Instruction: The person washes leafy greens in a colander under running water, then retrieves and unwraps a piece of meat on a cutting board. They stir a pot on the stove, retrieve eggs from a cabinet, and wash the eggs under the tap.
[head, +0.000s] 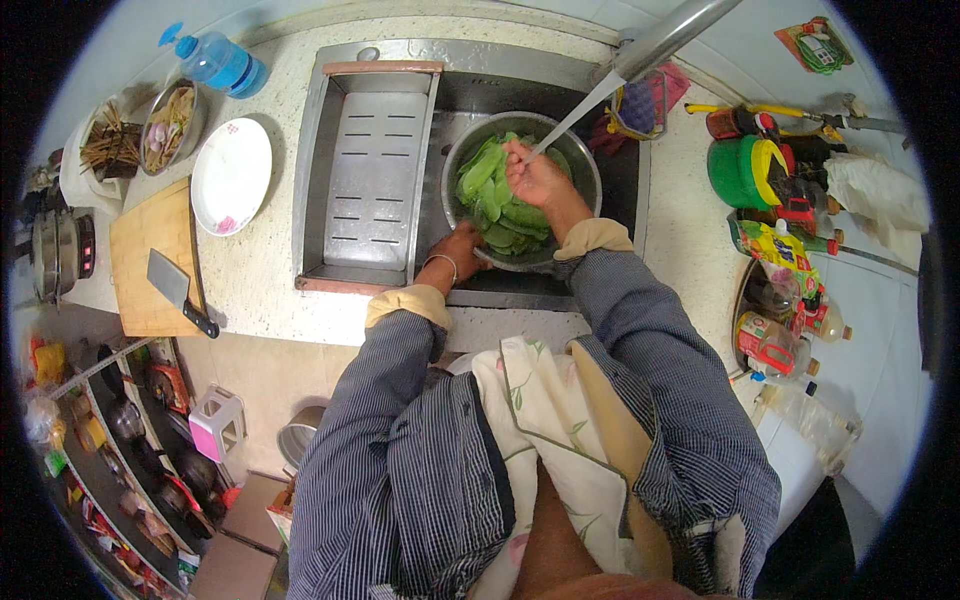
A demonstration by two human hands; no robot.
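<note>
A round metal bowl [595,169] stands in the right basin of a stainless-steel sink [637,225], filled with flat green pods [491,191] that look like snow peas. My left hand [457,251] grips the bowl's near-left rim, its fingertips partly hidden. Over the pods, on the right side of the bowl, is my right hand [538,178] with its fingers curled. Whether it holds a pod is hard to see. Water [574,116] runs from the faucet [667,37] onto that hand and into the bowl.
A slotted metal tray [375,180] covers the left basin. Left of the sink are a white plate [231,176], a cutting board [142,225] with a cleaver [171,277] whose handle overhangs the counter edge, and a blue pump bottle [225,66]. Several bottles [772,345] crowd the right side.
</note>
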